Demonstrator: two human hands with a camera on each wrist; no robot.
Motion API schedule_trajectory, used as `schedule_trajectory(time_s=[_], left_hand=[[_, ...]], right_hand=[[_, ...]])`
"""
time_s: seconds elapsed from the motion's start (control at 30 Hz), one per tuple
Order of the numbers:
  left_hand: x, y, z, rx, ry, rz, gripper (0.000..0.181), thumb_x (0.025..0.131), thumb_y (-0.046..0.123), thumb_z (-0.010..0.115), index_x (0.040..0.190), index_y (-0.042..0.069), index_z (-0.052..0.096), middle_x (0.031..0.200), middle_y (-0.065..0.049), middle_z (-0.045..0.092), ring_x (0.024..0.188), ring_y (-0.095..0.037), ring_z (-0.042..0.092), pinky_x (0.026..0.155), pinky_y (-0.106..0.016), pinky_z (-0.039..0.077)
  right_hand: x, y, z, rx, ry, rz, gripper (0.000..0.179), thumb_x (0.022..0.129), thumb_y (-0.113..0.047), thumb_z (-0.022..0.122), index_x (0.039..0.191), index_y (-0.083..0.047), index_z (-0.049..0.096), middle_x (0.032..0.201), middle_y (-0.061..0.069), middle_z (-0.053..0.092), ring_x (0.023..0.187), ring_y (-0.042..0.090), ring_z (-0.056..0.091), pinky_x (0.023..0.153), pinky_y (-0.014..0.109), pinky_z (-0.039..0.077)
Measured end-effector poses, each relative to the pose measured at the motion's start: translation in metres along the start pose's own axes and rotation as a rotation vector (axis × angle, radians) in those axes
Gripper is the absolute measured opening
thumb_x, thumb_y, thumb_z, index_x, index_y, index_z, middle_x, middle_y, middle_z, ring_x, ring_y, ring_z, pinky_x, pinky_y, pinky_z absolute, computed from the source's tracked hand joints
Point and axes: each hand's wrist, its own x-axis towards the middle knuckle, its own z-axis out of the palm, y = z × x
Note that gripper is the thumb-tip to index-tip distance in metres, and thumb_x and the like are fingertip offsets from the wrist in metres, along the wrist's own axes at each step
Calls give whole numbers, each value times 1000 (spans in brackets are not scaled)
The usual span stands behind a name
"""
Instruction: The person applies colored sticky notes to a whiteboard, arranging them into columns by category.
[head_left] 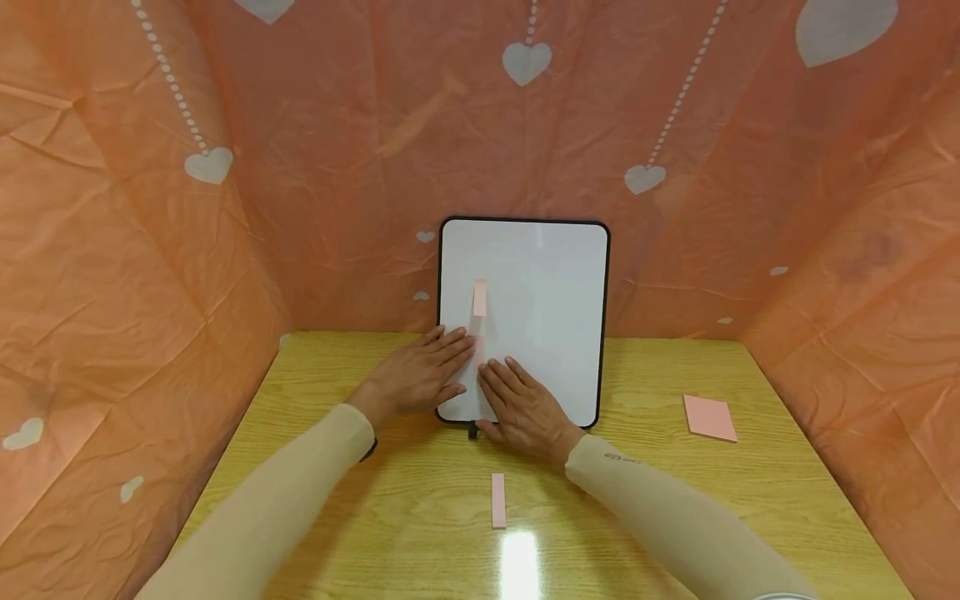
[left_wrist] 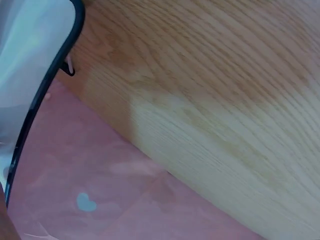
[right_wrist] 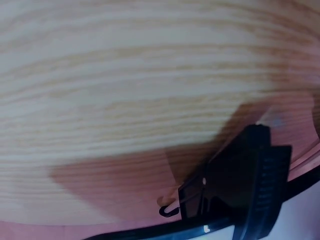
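Observation:
A black-framed whiteboard (head_left: 555,308) stands upright at the back of the table. My left hand (head_left: 416,373) lies with straight fingers against its lower left part. My right hand (head_left: 528,410) rests on the lower part of the board, fingers extended and thumb by the bottom edge. A pink paper strip (head_left: 480,297) is on the board above the hands. Fainter pink shows between the fingertips; whether it belongs to the same strip, I cannot tell. In the left wrist view the board's dark rim (left_wrist: 31,112) runs along the left side.
Another pink strip (head_left: 498,500) lies on the wooden table (head_left: 420,517) in front of the board. To the right is a pink square pad (head_left: 710,417). A black support (right_wrist: 235,175) shows by the board in the right wrist view. Orange cloth (head_left: 337,183) hangs around the table.

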Motion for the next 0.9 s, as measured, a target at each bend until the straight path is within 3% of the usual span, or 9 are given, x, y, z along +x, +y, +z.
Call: schedule_trajectory(time_s=[0.3,0.5,0.9], left_hand=[[9,4,-2,-7,56,41,70,113,52,38,167,9,29,176,-7,22,164,-24,16,135,-45,13],[14,6,-5,7,25,29,69,113,53,35,168,10,28,176,-6,21,165,-24,14,135,-45,12],[-1,-2,-1,-18,24,8,74,111,53,43,167,7,29,175,-7,24,164,-25,18,135,-46,13]], right_hand=[[0,-2,-4,2,-59,8,79,109,-60,41,159,1,43,165,14,44,157,28,36,134,45,18],[1,-3,-2,13,-88,14,79,109,-60,39,161,1,40,166,15,42,159,29,33,135,45,15],[-1,-2,-1,5,-78,16,79,109,-60,39,160,0,42,166,14,42,158,29,34,135,45,15]])
